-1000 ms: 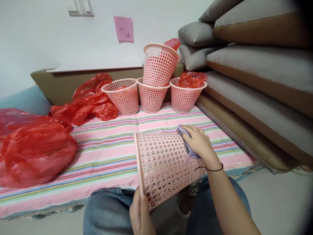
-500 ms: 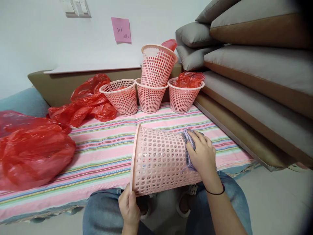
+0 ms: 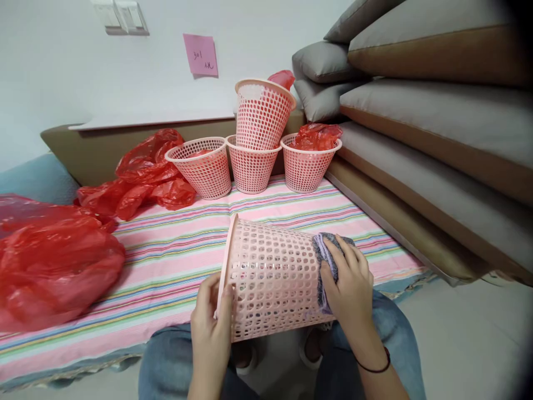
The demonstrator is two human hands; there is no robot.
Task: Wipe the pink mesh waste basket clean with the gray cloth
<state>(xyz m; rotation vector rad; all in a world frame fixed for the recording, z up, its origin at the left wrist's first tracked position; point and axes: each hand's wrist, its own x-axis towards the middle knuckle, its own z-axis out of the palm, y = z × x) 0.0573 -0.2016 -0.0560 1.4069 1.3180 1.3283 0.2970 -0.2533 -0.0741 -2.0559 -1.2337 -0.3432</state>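
Observation:
A pink perforated plastic basket (image 3: pixel 275 272) lies on its side above my lap, its rim facing left. My left hand (image 3: pixel 212 328) grips that rim at the lower left, thumb outside and fingers inside the opening. At the basket's base end, my right hand (image 3: pixel 350 280) presses a grey and purple cloth (image 3: pixel 325 272) against the plastic, fingers bent over the cloth. A dark band circles my right wrist.
Behind stand pink baskets (image 3: pixel 208 172) in a row, one stacked on the middle one, some holding red bags. Red plastic bags (image 3: pixel 62 261) lie left on the striped cloth (image 3: pixel 166 266). Grey and brown cushions (image 3: pixel 433 122) are piled at the right.
My left hand has moved up along the rim, its fingers now reaching inside. The cloth and my right hand have shifted slightly right and down on the basket. The view has turned slightly.

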